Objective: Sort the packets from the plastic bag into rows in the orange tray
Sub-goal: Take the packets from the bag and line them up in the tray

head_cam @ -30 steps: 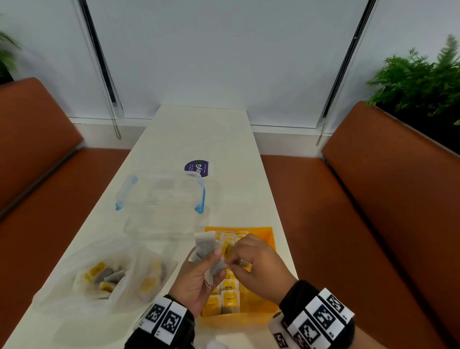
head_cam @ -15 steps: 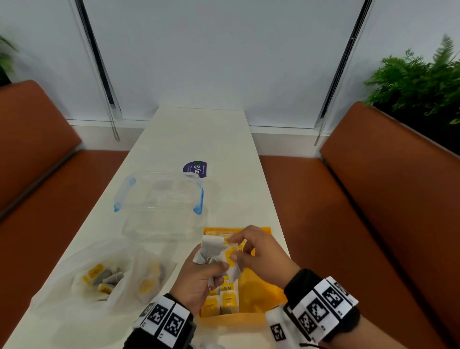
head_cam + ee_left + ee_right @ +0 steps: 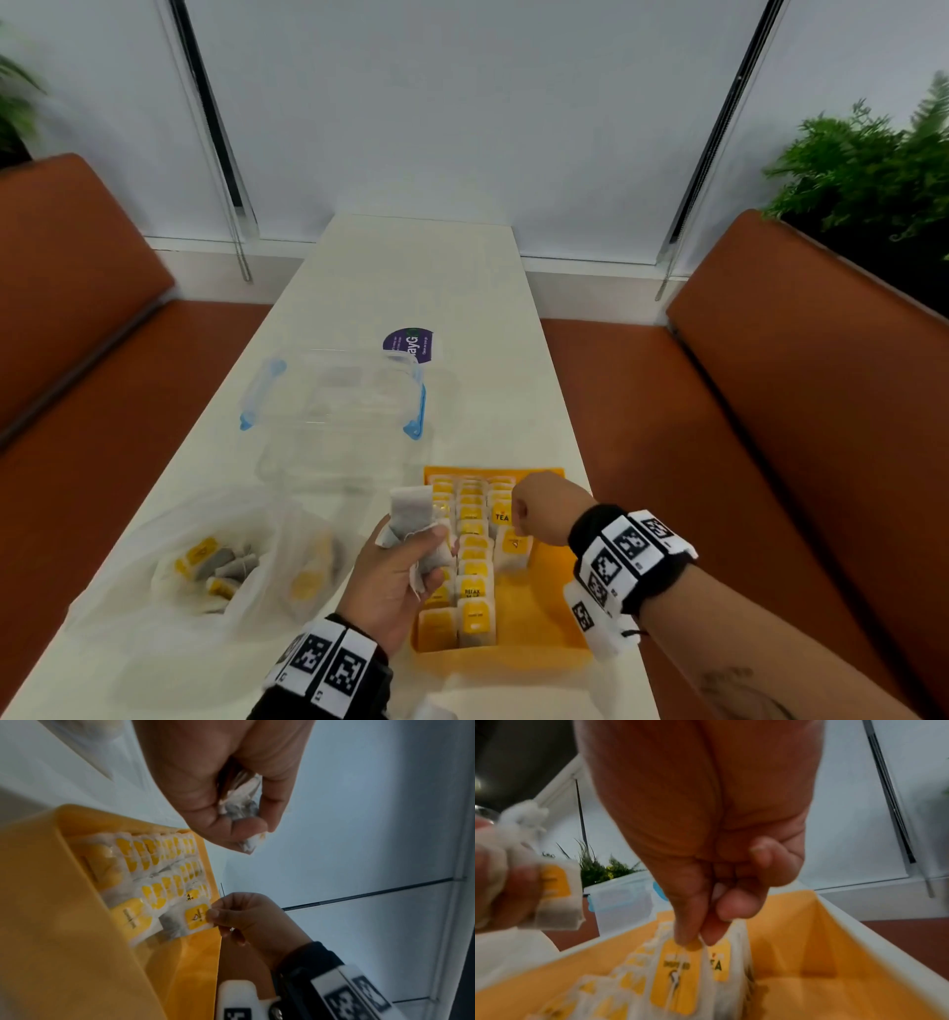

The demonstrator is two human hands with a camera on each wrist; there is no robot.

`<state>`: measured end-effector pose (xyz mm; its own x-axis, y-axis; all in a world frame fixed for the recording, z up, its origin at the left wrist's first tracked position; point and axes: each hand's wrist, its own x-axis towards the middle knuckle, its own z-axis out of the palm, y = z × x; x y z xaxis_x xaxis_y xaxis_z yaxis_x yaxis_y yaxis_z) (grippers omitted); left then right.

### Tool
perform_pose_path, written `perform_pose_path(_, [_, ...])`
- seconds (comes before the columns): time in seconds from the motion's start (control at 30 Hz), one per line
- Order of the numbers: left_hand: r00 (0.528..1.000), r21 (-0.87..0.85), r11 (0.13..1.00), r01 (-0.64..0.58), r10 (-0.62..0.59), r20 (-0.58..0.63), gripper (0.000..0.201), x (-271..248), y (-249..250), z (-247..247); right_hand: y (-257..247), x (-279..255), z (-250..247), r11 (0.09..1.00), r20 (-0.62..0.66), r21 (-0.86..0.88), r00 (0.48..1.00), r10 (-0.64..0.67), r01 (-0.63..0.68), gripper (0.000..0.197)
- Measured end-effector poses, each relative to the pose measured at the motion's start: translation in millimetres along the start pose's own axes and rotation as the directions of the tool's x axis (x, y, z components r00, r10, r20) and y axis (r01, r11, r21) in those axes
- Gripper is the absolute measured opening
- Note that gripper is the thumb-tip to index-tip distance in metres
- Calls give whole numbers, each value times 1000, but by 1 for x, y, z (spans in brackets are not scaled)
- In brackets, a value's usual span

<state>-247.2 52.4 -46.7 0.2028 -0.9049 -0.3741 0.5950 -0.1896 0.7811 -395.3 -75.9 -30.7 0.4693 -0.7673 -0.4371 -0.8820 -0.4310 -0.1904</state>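
Three rows of packets stood in our orange tray (image 3: 552, 606), at five o'clock from the plastic bag (image 3: 169, 560). Our left hand (image 3: 395, 575) clutched a bunch of packets (image 3: 411, 519) at the tray's nine o'clock. Our right hand (image 3: 544, 506) pinched one packet (image 3: 191, 918) by its top, seating it in the right row; we judged release came next.
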Motion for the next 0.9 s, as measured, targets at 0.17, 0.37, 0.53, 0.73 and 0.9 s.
perform_pose_path(0.17, [999, -55, 998, 37, -38, -14, 16, -1, -1, 0, -4, 31, 8, 984, 26, -169, 998, 60, -55, 14])
perform_pose_path(0.37, [999, -45, 998, 48, -47, 28, 15, -3, -1, 0, -7, 44, 0, 970, -60, -225, 995, 83, -95, 34])
perform_pose_path(0.53, [991, -82, 994, 69, -59, 121, 17, -8, 4, 8, -10, 42, 1, 969, -38, -233, 996, 80, -86, 26])
perform_pose_path(0.73, [986, -129, 981, 143, -129, 109, 18, -6, 8, 14, -12, 20, -19, 1000, -147, 2, 989, 19, -19, 18])
perform_pose_path(0.9, [985, -151, 977, 153, -139, 100, 22, -2, 7, 10, -16, -30, -22, 753, -157, 635, 983, -95, 173, 17])
